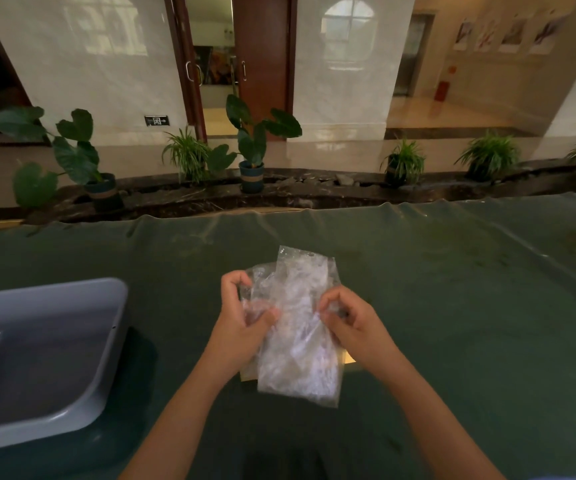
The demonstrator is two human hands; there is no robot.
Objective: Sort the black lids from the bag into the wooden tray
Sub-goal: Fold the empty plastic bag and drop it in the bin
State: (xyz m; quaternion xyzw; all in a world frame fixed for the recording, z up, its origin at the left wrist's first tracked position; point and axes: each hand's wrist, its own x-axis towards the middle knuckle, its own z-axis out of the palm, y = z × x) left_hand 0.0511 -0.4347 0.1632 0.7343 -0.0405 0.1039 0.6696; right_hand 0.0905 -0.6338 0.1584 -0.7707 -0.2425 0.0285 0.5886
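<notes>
Crinkled clear plastic bag (297,327) hangs between both hands above the green cloth-covered surface (470,306), its top edge standing up beyond the fingers and its lower end dropping down between the wrists. The left hand (241,317) pinches the bag's left edge, fingers curled shut on the film. The right hand (348,320) grips the right edge the same way, thumb and fingers closed on the plastic. Behind the bag, just below the hands, a sliver of pale wooden tray (350,359) shows at the right. Well to the left of the left hand sits a grey rounded plastic tub (106,341).
</notes>
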